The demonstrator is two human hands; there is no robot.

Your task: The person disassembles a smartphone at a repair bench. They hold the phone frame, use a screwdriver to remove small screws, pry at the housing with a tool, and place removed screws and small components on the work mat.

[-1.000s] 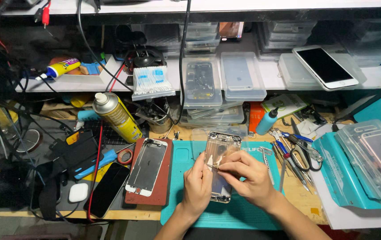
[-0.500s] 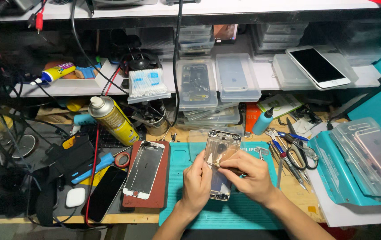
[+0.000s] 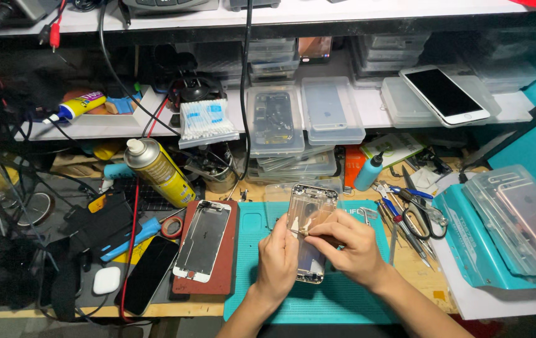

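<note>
— Phone housing, metal, opened: location?
— Lying on the teal mat, table centre. Left hand clasps its left edge; right hand pinches a thin tool against its middle.
— Packages?
— Yellow spray can far left; cotton-swab packet on the shelf; clear plastic cases stacked beside it. White phone screen on a brown pad, left.

Bare metal phone housing, dull silvery sheen. Matt teal rubbery mat underneath. Glossy yellow metal spray can with white plastic cap. Clear, smooth plastic cases on shelf. Worn wooden benchtop. Glossy black glass phone.
</note>
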